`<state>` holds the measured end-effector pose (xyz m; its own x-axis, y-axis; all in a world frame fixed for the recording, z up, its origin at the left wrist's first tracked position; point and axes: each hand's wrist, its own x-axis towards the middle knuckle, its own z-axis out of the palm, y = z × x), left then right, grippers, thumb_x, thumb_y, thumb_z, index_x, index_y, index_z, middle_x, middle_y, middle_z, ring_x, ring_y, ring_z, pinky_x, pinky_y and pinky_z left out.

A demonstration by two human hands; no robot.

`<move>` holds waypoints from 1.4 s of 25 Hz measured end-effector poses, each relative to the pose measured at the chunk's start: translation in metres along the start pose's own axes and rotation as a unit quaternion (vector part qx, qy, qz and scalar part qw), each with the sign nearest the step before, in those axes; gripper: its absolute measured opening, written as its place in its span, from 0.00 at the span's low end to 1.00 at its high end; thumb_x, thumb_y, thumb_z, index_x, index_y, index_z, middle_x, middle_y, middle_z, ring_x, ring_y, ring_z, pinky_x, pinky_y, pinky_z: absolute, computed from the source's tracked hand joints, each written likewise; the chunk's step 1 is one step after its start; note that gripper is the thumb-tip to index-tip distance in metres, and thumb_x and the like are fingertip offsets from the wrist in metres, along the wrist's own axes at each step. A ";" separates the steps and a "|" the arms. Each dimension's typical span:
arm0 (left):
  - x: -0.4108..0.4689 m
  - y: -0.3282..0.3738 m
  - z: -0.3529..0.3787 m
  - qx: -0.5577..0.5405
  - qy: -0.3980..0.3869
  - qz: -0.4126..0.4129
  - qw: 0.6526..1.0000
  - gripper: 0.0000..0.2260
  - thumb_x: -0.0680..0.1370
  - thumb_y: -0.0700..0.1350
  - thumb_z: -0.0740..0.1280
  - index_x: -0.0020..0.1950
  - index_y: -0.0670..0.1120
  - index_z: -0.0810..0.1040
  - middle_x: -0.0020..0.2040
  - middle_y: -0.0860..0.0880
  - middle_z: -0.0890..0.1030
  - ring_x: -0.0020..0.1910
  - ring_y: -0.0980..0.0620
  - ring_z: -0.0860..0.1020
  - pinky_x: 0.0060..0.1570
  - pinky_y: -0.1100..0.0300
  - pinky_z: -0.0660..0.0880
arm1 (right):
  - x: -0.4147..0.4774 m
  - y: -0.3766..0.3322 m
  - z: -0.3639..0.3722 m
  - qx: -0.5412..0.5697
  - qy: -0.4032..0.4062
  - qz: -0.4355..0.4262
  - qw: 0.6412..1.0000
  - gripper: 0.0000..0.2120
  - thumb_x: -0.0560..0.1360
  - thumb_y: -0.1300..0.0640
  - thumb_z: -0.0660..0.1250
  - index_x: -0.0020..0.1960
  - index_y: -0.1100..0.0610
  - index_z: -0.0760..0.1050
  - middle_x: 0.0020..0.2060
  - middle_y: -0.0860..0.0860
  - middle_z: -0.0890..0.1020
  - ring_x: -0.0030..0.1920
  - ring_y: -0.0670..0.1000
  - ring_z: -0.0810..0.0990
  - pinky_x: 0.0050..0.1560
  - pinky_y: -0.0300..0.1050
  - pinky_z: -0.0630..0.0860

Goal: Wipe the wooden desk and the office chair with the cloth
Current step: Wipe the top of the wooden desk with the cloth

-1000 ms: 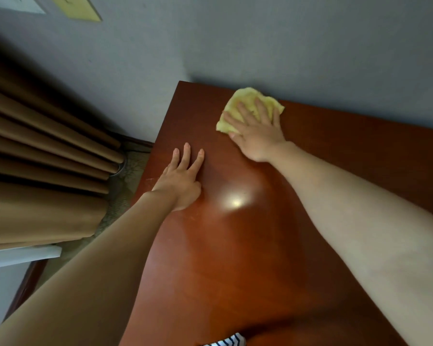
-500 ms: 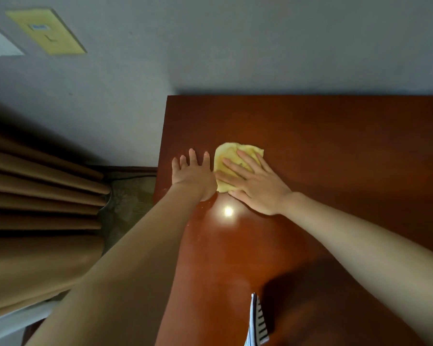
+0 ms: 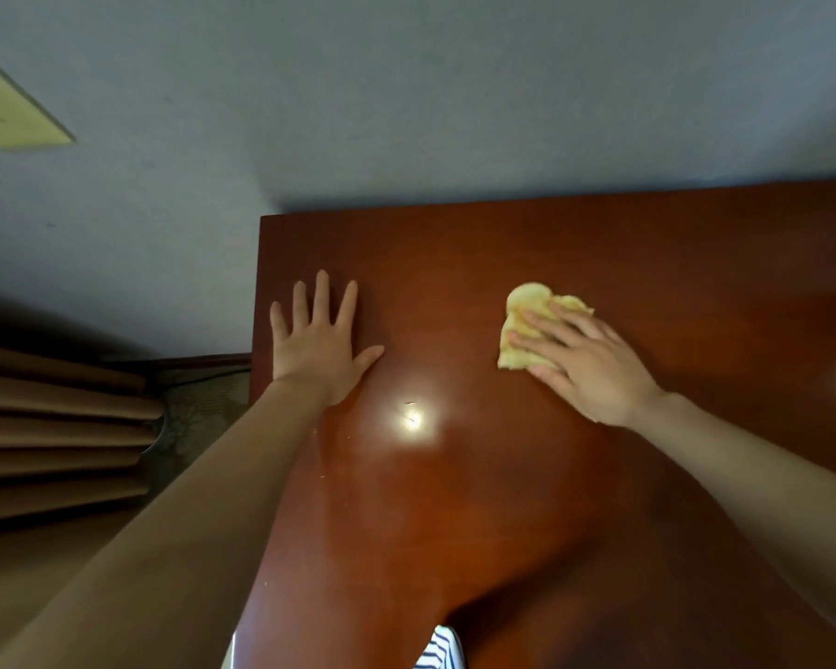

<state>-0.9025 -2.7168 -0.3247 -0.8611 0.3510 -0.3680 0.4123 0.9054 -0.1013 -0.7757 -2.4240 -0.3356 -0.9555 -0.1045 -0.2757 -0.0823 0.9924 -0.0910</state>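
The surface [image 3: 599, 475] is glossy reddish-brown wood, the cloth [image 3: 522, 325] pale yellow, the wall [image 3: 406, 89] grey-blue, the curtain [image 3: 54, 441] tan-brown, the wall plate [image 3: 6, 113] yellow-green, and the garment [image 3: 438, 651] blue-and-white striped.

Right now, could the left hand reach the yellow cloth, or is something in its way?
Probably yes. The left hand lies flat on the desk, and only bare wood lies between it and the cloth. The right hand presses on the cloth but leaves that side uncovered.
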 end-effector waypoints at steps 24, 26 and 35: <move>0.016 -0.006 0.017 0.028 -0.053 -0.009 0.998 0.41 0.69 0.72 0.37 0.73 0.53 0.27 0.76 0.44 0.33 0.76 0.39 0.39 0.72 0.40 0.44 | 0.123 -0.047 -0.005 0.025 0.051 -0.049 0.997 0.24 0.80 0.41 0.47 0.75 0.37 0.49 0.77 0.44 0.49 0.76 0.55 0.41 0.72 0.59 0.37; 0.016 -0.006 0.017 0.031 -0.054 -0.005 0.998 0.40 0.70 0.72 0.39 0.73 0.52 0.28 0.76 0.43 0.34 0.76 0.39 0.39 0.72 0.40 0.44 | 0.102 -0.056 0.001 0.020 0.049 -0.068 0.996 0.24 0.80 0.40 0.47 0.75 0.37 0.49 0.77 0.44 0.50 0.76 0.54 0.41 0.72 0.59 0.37; 0.016 -0.006 0.012 0.030 -0.049 0.006 0.998 0.41 0.71 0.72 0.40 0.75 0.51 0.30 0.77 0.41 0.36 0.75 0.37 0.41 0.72 0.40 0.44 | 0.004 -0.040 0.022 -0.008 0.034 -0.106 0.994 0.23 0.79 0.39 0.43 0.74 0.38 0.51 0.76 0.43 0.52 0.77 0.52 0.43 0.75 0.55 0.42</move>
<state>-0.9152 -2.7200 -0.3410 -0.8240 0.3342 -0.4575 0.4420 0.8844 -0.1499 -0.7697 -2.4660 -0.3540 -0.9333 -0.3065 -0.1869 -0.2867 0.9498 -0.1256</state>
